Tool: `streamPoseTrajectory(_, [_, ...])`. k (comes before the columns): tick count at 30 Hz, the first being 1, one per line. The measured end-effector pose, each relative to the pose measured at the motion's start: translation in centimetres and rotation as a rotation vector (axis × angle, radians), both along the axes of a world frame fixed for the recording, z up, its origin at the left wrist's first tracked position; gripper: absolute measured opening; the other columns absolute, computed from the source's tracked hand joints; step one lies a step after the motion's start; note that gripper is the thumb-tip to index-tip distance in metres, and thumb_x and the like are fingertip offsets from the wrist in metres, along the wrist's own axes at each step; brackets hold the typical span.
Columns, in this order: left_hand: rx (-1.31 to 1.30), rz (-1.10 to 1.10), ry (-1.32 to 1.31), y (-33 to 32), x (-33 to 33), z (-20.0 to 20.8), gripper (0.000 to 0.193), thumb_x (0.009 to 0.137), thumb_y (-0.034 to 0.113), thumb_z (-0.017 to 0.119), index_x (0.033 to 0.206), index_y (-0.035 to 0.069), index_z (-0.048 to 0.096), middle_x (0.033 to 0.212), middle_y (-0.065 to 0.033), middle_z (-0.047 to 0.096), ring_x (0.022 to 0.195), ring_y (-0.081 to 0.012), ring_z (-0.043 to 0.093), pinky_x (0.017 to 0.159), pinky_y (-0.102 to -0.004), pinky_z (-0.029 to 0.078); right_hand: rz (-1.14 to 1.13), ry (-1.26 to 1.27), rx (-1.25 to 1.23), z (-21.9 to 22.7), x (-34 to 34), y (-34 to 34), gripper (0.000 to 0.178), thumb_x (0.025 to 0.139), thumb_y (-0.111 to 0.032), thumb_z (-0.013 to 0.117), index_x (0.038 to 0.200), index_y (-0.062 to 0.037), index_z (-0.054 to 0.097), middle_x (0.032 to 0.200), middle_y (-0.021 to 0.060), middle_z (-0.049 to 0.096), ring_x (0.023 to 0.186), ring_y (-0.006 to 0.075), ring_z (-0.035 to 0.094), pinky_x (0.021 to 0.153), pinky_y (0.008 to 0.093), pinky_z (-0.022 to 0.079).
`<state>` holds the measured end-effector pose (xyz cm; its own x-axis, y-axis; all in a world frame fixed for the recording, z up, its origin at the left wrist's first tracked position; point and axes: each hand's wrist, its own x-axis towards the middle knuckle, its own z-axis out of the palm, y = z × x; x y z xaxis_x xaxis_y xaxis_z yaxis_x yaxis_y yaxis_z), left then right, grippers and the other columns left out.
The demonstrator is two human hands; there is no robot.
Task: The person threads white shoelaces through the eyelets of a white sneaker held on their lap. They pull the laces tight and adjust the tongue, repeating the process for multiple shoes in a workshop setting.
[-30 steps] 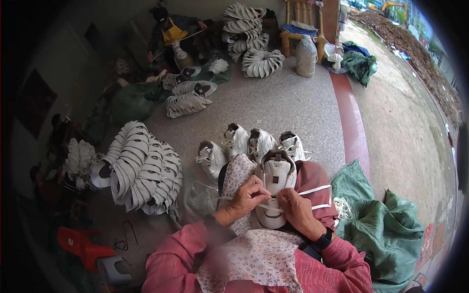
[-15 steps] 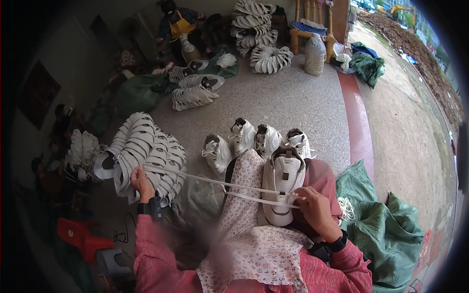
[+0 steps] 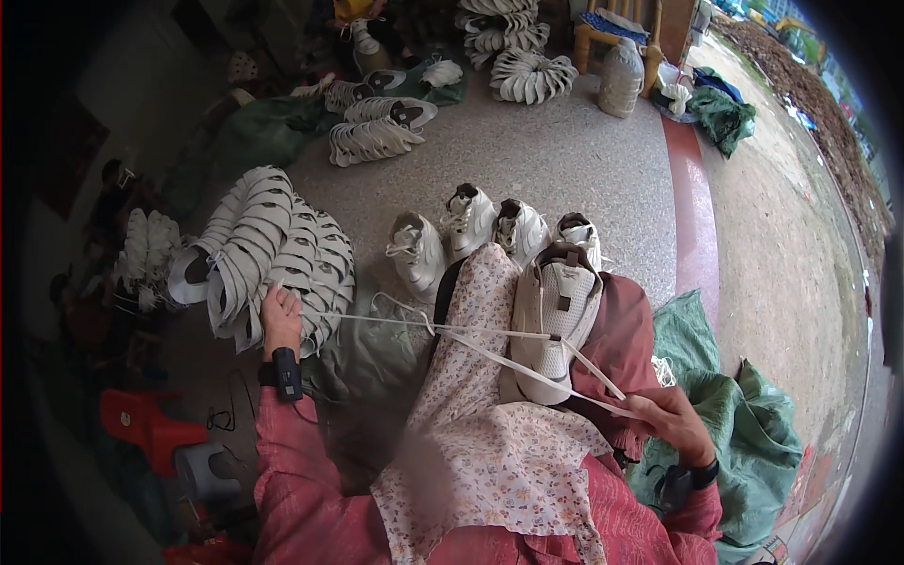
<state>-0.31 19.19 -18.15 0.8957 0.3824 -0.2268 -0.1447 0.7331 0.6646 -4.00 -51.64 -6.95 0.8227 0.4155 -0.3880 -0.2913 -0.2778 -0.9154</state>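
Note:
A white sneaker [image 3: 554, 356] with a dark collar rests on my lap, its heel opening pointing away from me. A long flat white shoelace [image 3: 494, 350] passes through an eyelet loop on the sneaker and stretches across my lap. My left hand [image 3: 281, 320] is closed, pinching the lace out to the left, close to a stack of shoe uppers [image 3: 273, 247]. To the right of the sneaker, my right hand [image 3: 670, 421] pinches the lace where two strands meet. A loose lace length curls over the floral apron's [image 3: 471, 348] left side.
Several laced white sneakers [image 3: 414, 252] stand on the floor beyond my knees. More stacked uppers [image 3: 377, 141] lie farther off. A green sack [image 3: 744, 433] with a bundle of white laces sits at right. At left are a red stool [image 3: 146, 428] and a grey one [image 3: 207, 471].
My right hand has moved right and nearer me, drawing the lace away from the sneaker at an angle. My left hand still holds its strand. The view has tilted down slightly.

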Motion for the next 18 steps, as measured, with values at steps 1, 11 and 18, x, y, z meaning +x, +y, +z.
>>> streamPoseTrajectory(1, [-0.008,0.025,-0.056,3.4,-1.7,-2.2,0.039,0.103,0.024,0.049,0.067,0.017,0.036,0.059,0.0026,0.035,0.051,-0.0163,0.036,0.046,-0.0317,0.030,-0.042,0.028,0.195,-0.5,-0.3,-1.6,0.026,0.104,-0.020,0.054,0.108,0.0021,0.068,0.063,-0.0037,0.052,0.048,0.0048,0.039,0.045,0.0238,0.031])
streamPoseTrajectory(11, [1.135,1.131,0.641,13.4,-9.5,-3.9,0.018,0.096,0.024,0.057,0.092,0.008,0.065,0.080,-0.0091,0.065,0.071,-0.0266,0.062,0.065,-0.0407,0.049,-1.209,-0.141,1.507,-15.4,-5.7,-27.4,0.036,0.104,-0.001,0.044,0.139,0.0025,0.050,0.095,0.0067,0.055,0.071,0.0162,0.048,0.066,0.0284,0.043])
streamPoseTrajectory(18, [2.545,-1.363,1.593,13.2,-16.1,-2.7,0.022,0.091,0.021,0.052,0.089,0.006,0.069,0.089,-0.0093,0.071,0.086,-0.0261,0.069,0.079,-0.0381,0.055,-0.974,0.086,1.132,-27.9,-10.5,-37.1,0.026,0.102,-0.006,0.052,0.126,0.0040,0.056,0.107,0.0164,0.062,0.093,0.0223,0.064,0.085,0.0329,0.060])
